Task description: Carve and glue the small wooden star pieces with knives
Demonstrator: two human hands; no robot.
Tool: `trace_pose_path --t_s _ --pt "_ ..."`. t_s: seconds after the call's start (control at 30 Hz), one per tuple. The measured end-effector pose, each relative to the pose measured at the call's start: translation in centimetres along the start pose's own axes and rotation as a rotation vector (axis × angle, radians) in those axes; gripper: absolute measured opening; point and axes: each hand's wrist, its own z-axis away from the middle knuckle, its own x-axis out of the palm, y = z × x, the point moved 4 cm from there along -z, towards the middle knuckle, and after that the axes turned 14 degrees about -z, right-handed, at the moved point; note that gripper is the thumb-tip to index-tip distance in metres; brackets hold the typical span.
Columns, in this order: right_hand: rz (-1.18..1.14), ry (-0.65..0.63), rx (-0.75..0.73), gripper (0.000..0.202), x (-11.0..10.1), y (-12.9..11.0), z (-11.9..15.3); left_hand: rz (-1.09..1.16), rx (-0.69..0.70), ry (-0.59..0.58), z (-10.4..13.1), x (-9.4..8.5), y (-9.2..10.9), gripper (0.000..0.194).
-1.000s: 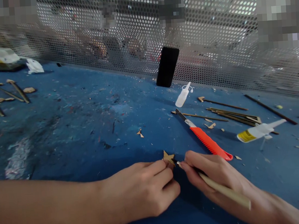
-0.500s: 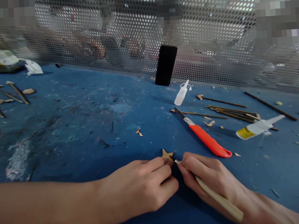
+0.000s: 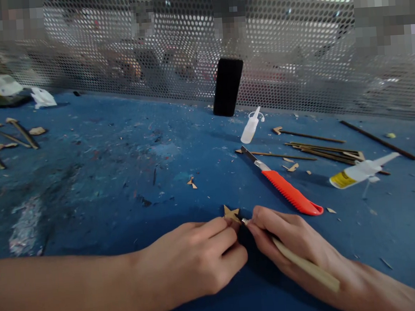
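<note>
A small tan star-shaped piece (image 3: 231,213) is pinched in the fingertips of my left hand (image 3: 203,256), close to the blue tabletop. My right hand (image 3: 286,242) is closed, pen-like, around a pale-handled tool (image 3: 305,264) with a metal collar and a narrow dark tip. That tip meets the right side of the star; whether it is a blade or bristles cannot be made out. Beyond my right hand lies a red utility knife (image 3: 290,192) with its blade out. Small tan scraps (image 3: 192,183) lie ahead of my left hand.
Thin sticks (image 3: 327,153) and a yellow-labelled glue bottle (image 3: 356,173) lie at right. Another white bottle (image 3: 250,126) stands near a black phone (image 3: 228,87) propped against the perforated metal screen (image 3: 173,59). More sticks (image 3: 21,133) and crumpled white material (image 3: 42,97) are at left.
The tool's dark tip has moved slightly left and up, onto the star's right side. Both hands keep their holds, and the view has shifted a little.
</note>
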Motion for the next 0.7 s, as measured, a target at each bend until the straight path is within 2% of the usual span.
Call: trace_pose_path --t_s 0.17,0.47,0.6,0.7 --pt "-0.022 -0.036 -0.026 0.029 0.0 -0.5 -0.2 -0.016 -0.001 -0.007 0.0 -0.1 0.1 0.025" --pt "0.04 -0.041 0.045 0.025 0.6 1.1 0.4 -0.008 -0.005 -0.015 0.0 0.1 0.2 0.02" --pt "-0.008 0.036 0.163 0.028 0.1 1.3 0.4 -0.064 0.009 0.016 0.3 0.1 0.2 0.021" --pt "-0.02 0.11 0.184 0.028 -0.3 1.1 0.5 -0.1 0.026 0.043 0.5 0.2 0.3 0.022"
